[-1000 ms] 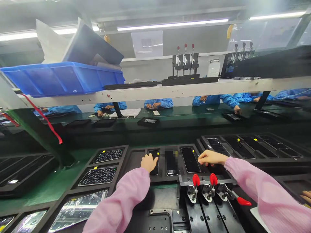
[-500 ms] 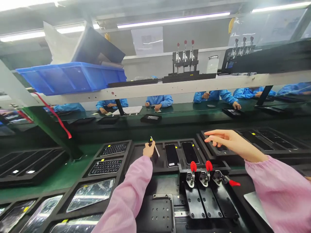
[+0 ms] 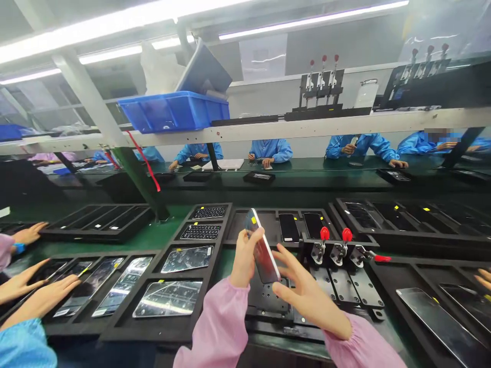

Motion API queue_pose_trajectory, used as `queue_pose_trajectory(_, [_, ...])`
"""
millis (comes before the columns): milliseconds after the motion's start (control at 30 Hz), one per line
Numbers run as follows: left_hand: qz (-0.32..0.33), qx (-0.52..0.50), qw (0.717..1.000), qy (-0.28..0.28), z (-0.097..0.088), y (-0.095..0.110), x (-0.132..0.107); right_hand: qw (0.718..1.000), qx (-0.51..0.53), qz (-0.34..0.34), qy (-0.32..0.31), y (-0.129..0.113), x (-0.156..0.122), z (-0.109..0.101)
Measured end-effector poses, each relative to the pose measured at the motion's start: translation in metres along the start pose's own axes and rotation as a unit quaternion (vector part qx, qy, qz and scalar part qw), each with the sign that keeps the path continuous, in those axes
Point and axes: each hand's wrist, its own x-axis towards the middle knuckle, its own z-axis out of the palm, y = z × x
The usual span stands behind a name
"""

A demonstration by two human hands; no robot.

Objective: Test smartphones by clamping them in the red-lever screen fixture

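My left hand (image 3: 245, 255) grips a smartphone (image 3: 265, 260) by its upper part, holding it tilted up over the black fixture. A yellow tab is on the phone near its top. At the phone's lower right edge is my right hand (image 3: 305, 286), its fingers apart; whether a fingertip touches the phone I cannot tell. Beneath both hands lies the fixture's metal plate (image 3: 268, 304), partly hidden. Toggle clamps (image 3: 339, 248) with red handles stand right of it. Behind, a black tray (image 3: 240, 232) holds two more dark-screened phones (image 3: 288, 227).
Black foam trays (image 3: 184, 327) with phones and glossy panels lie to the left, where another person's hands (image 3: 46, 291) reach in. More trays (image 3: 422, 271) stand at the right, with someone's fingers at the edge. A shelf (image 3: 264, 130) bearing a blue bin (image 3: 180, 112) crosses behind.
My left hand has lifted the phone from over the tray and brought it nearer. My right hand has come in from the right to the phone's edge. The view has swung left.
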Motion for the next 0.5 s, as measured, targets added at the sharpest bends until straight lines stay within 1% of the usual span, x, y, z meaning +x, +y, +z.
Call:
queue_pose_trajectory(33, [0.009,0.004,1.0,0.009,-0.004,-0.004,-0.013,0.999,0.047,0.01,-0.025,0.011,0.002,0.006])
queue_pose_trajectory(67, [0.016,0.011,1.0,0.015,-0.009,-0.008,-0.024,0.995,0.088,0.017,-0.034,0.021,0.002,0.01])
queue_pose_trajectory(133, [0.013,0.015,1.0,0.006,-0.019,-0.013,-0.043,0.988,0.151,0.034,-0.013,0.037,0.0,0.018])
queue_pose_trajectory(200, [-0.003,0.003,0.999,-0.034,-0.029,-0.015,-0.056,0.979,0.198,0.052,0.027,0.051,-0.005,0.023])
queue_pose_trajectory(267, [-0.027,-0.008,0.997,-0.077,-0.039,-0.016,-0.066,0.97,0.23,0.066,0.045,0.062,-0.011,0.027])
queue_pose_trajectory(367, [-0.042,-0.01,0.994,-0.101,-0.05,-0.02,-0.075,0.961,0.257,0.088,0.061,0.071,-0.019,0.03])
queue_pose_trajectory(500, [-0.03,-0.012,0.992,-0.12,-0.059,-0.033,-0.081,0.95,0.276,0.116,0.094,0.071,-0.025,0.03])
